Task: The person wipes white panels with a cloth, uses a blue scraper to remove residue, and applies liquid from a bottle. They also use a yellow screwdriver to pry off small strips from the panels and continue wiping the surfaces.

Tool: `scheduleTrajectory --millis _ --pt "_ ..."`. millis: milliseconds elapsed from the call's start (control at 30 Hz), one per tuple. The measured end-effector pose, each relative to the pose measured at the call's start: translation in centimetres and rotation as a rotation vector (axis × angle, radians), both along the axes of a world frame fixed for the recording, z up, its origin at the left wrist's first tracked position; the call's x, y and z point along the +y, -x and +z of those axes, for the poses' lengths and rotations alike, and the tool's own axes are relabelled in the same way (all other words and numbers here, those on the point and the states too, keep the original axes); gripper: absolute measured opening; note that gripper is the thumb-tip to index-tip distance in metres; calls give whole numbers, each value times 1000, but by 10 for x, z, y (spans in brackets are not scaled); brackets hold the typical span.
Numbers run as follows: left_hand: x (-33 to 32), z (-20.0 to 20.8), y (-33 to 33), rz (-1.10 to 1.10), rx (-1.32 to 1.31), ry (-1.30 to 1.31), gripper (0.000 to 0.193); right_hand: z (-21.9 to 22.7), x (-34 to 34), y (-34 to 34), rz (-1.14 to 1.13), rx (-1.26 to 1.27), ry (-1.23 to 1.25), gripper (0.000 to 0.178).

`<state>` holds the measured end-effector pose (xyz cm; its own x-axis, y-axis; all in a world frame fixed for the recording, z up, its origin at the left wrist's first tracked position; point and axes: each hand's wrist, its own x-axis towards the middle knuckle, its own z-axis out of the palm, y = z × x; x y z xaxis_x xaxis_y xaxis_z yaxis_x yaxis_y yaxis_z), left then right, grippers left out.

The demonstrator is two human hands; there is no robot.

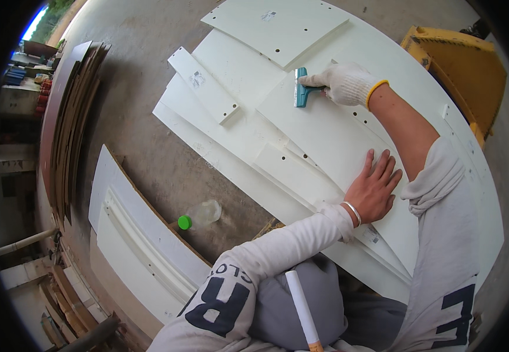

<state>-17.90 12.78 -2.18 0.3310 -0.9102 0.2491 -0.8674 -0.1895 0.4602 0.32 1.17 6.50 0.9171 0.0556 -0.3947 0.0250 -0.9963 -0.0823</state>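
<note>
White panels (307,126) look smooth, low-sheen. Scraper (302,98) is teal plastic, slightly glossy. Glove (348,84) is white knit cloth, matt. Bracelet (354,212) reads as shiny metal. Sleeve (292,239) is matt cloth. Bottle (208,211) is clear glossy plastic. Floor (140,88) looks like matt concrete.

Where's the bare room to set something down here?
The widest free patch is concrete floor, between the board stack at far left and the white panel pile. A smaller one is on the panel between the teal scraper and left hand. It's tighter where a clear bottle rests between the pile and the pale board at lower left.
</note>
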Motion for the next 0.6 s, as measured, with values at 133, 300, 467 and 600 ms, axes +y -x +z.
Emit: scheduleTrajectory --millis 133,300,467,600 --pt "-3 -5 3 32 -14 45 62 -3 3 -14 18 20 36 61" --pt "-5 -4 2 -22 37 39 61 -3 17 -27 111 45 -55 68" --pt "-1 -6 2 -13 98 133 59 27 55 -31 218 111 9 61" --pt "-2 -13 9 -22 282 369 59 8 64 -37 263 53 -34 59"
